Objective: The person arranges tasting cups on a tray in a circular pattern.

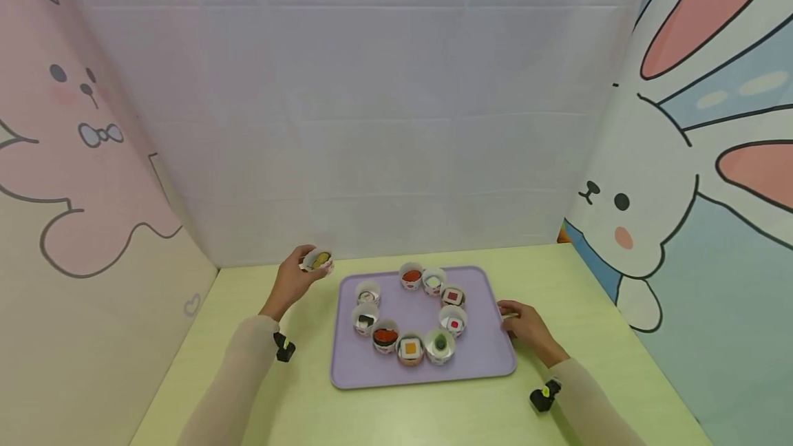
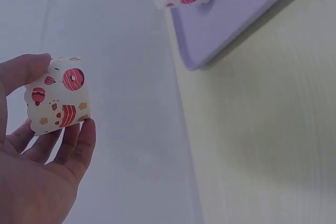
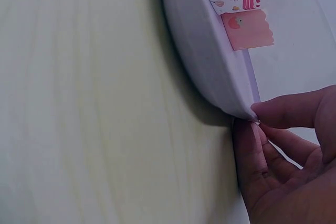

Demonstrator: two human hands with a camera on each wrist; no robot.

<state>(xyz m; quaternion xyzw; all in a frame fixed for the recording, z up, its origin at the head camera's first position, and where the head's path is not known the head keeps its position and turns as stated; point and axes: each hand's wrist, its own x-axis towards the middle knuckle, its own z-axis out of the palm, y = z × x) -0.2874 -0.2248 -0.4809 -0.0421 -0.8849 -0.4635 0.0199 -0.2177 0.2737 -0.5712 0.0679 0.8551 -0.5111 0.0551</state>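
Note:
My left hand (image 1: pixel 291 279) holds a white paper baking cup (image 2: pixel 63 95), printed with pink sweets, above the table at the tray's back left. A yellow piece (image 1: pixel 320 260) lies inside that cup. In the left wrist view, the thumb is on one side of the cup and the fingers are on the other. A lilac tray (image 1: pixel 489 353) carries several more paper cups in a rough ring, each with a small sushi-like piece. My right hand (image 1: pixel 528 325) pinches the tray's right edge, thumb on the rim and fingers below it, as the right wrist view shows.
On the tray, a cup with a red-topped piece (image 1: pixel 386 337) and one with a green piece (image 1: pixel 440 344) stand near the front. The pale yellow-green table (image 1: pixel 384 418) meets a white back wall (image 1: pixel 378 157). Rabbit-decorated panels (image 1: pixel 657 239) flank it.

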